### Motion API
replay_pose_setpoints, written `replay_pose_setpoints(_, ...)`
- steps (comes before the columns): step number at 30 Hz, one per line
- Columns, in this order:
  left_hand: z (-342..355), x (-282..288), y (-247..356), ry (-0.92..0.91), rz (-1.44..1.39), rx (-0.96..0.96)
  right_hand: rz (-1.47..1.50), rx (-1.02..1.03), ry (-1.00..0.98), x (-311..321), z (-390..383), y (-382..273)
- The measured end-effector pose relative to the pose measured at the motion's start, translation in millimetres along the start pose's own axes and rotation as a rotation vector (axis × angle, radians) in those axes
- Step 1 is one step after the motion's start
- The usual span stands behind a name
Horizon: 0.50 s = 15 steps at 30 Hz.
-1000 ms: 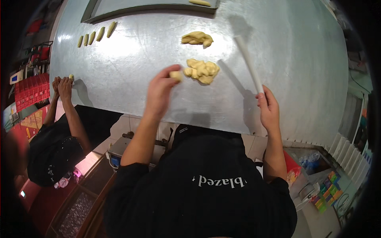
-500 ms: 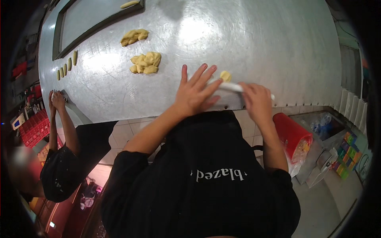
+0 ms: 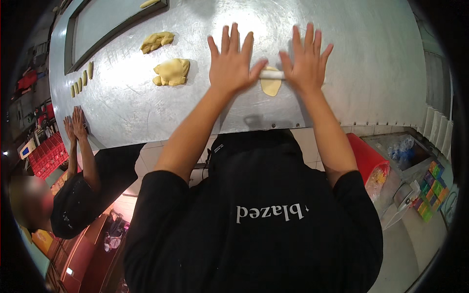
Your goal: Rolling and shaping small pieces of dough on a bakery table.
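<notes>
Both of my hands are spread flat over a white rolling pin (image 3: 271, 74), my left hand (image 3: 233, 66) on its left part and my right hand (image 3: 305, 63) on its right, fingers apart. Under the pin lies a flattened pale oval of dough (image 3: 270, 88). To the left on the metal table (image 3: 371, 68) sit a larger yellow dough lump (image 3: 171, 73) and a smaller one (image 3: 157, 41). Several narrow shaped dough pieces (image 3: 84, 77) lie in a row further left.
A metal tray (image 3: 97, 41) with a dough piece is at the back left. A co-worker's hands (image 3: 76, 121) press at the table's left edge. A red crate (image 3: 46, 156) stands beyond. Below right are a red container (image 3: 364, 156) and a steel unit (image 3: 410, 158).
The small dough piece is flattened into an oval under the pin. My hands moved right, then slid forward, fingers now spread on the pin. The co-worker's fingers have straightened.
</notes>
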<state>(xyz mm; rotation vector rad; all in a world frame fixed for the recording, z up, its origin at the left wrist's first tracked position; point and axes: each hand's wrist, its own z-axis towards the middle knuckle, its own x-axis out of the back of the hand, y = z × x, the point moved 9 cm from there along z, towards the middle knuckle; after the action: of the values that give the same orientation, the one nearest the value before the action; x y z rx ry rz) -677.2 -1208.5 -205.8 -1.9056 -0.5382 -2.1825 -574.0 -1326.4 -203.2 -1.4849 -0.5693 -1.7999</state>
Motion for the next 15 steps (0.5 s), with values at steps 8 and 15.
replay_pose_setpoints(8, -124, 7, 23, -0.089, -0.374, -0.194, 0.194, 0.161, -0.303, 6, -121, -13)
replay_pose_setpoints(15, -76, -3, 24, -0.122, -0.457, -0.072, 0.005, 0.010, 0.112, 22, -35, 40)
